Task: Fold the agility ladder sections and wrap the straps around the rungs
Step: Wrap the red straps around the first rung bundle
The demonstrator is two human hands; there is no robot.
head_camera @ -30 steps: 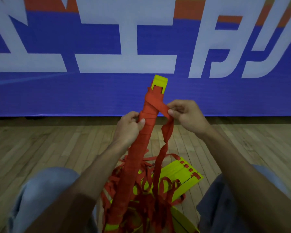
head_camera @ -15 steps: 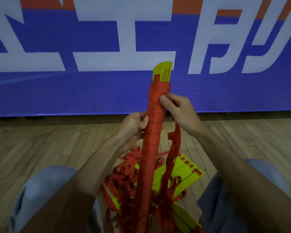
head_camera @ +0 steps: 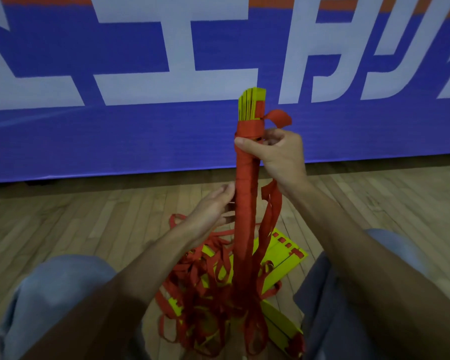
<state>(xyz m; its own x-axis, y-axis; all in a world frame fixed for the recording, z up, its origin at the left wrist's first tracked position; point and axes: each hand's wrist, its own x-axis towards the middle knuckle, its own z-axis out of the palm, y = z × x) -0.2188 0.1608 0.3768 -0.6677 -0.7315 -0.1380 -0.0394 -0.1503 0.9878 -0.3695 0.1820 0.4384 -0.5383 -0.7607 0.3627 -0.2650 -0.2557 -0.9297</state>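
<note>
A stack of yellow rungs (head_camera: 251,102) stands upright between my knees, wound in red strap (head_camera: 246,203) along most of its length. My right hand (head_camera: 276,152) grips the bundle near its top, thumb across the front of the wrap. A short red strap loop (head_camera: 277,118) sticks out just above that hand. My left hand (head_camera: 213,209) holds the bundle lower down from the left side, fingers curled at its edge. A loose red strap tail (head_camera: 270,219) hangs down to the right of the bundle.
More yellow rungs (head_camera: 286,255) and a tangle of loose red straps (head_camera: 205,287) lie on the wooden floor (head_camera: 63,222) between my legs. A blue banner with white lettering (head_camera: 140,131) runs along the wall close ahead.
My right hand slid round the top of the bundle and now grips it, leaving a strap loop above. The left hand dropped slightly lower on the wrap.
</note>
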